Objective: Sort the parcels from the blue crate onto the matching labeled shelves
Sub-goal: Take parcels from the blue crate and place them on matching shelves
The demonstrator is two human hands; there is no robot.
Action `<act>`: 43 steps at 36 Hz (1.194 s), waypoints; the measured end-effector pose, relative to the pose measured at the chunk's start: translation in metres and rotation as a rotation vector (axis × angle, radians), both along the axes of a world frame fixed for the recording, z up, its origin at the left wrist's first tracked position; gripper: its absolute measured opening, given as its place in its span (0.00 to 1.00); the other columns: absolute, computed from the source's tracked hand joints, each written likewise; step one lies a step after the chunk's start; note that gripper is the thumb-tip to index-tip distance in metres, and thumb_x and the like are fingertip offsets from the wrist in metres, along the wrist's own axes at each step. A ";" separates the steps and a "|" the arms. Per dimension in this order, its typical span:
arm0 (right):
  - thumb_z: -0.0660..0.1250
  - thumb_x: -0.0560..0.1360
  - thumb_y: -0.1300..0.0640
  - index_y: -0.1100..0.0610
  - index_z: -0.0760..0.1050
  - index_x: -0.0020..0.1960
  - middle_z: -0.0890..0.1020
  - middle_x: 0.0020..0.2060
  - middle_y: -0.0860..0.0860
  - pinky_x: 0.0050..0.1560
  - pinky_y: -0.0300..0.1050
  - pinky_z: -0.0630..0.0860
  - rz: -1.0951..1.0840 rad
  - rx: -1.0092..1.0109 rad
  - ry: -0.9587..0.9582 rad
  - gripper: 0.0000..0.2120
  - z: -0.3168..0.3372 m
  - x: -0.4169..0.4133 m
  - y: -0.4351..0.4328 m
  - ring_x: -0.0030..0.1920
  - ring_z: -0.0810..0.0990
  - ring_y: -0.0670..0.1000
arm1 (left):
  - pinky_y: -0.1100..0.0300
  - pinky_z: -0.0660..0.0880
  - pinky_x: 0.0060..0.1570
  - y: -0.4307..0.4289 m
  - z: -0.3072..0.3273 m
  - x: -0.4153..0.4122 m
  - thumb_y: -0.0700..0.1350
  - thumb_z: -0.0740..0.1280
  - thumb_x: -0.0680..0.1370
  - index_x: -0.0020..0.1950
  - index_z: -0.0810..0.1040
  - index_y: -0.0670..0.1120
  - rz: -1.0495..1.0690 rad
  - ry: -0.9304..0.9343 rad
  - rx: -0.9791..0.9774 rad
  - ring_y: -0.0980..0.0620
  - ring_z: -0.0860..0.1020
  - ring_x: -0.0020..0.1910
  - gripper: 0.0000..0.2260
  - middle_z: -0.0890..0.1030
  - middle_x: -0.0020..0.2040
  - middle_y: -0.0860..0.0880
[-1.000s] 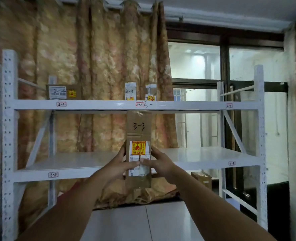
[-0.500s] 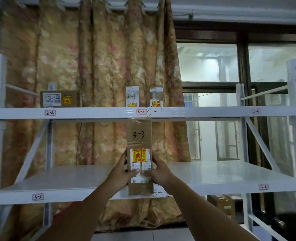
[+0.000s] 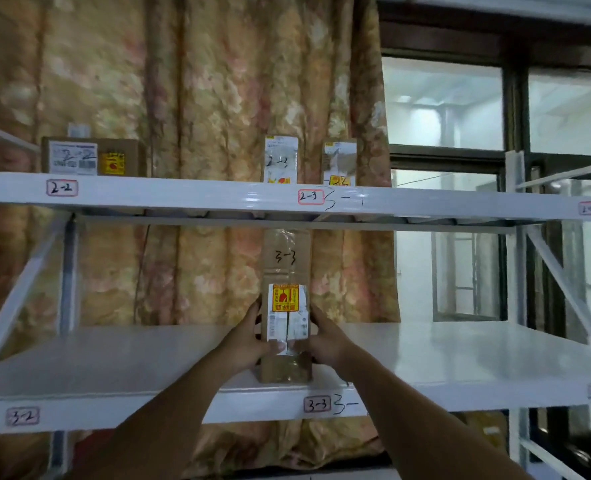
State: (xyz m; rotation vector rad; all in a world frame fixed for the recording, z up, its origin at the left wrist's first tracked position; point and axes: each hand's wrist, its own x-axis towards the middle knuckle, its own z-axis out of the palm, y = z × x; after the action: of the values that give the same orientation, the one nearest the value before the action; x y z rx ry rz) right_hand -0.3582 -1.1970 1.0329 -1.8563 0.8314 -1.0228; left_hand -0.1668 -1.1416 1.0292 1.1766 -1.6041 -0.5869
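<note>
Nearly placed: the 3-3 parcel (image 3: 287,261) stands on the shelf (image 3: 114,362) over its tag (image 3: 317,404).
My left grip (image 3: 244,344) and right grip (image 3: 328,342) clasp its sides; letting go remains.

Background's mostly a big floral curtain (image 3: 218,98), gold with pinkish blotches, hanging in folds across the left and middle, with its hem bunched up down low. Right of it there's a window (image 3: 443,109) with a dark frame (image 3: 514,109). Through the glass it's pale and bright, with a smaller barred window (image 3: 467,275) further back.
</note>
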 end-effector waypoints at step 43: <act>0.77 0.71 0.54 0.57 0.69 0.71 0.80 0.65 0.54 0.64 0.51 0.77 -0.296 -0.049 0.349 0.32 -0.021 0.041 -0.075 0.65 0.78 0.56 | 0.54 0.82 0.48 -0.086 -0.017 0.010 0.44 0.81 0.56 0.65 0.72 0.44 0.216 0.107 0.217 0.50 0.81 0.54 0.38 0.82 0.57 0.47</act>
State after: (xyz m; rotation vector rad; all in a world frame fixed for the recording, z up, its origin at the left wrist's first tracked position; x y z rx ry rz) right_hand -0.3171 -1.2716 1.0114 -2.0256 1.3290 -0.9109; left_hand -0.1570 -1.2272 1.0117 1.4341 -1.3265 -0.6826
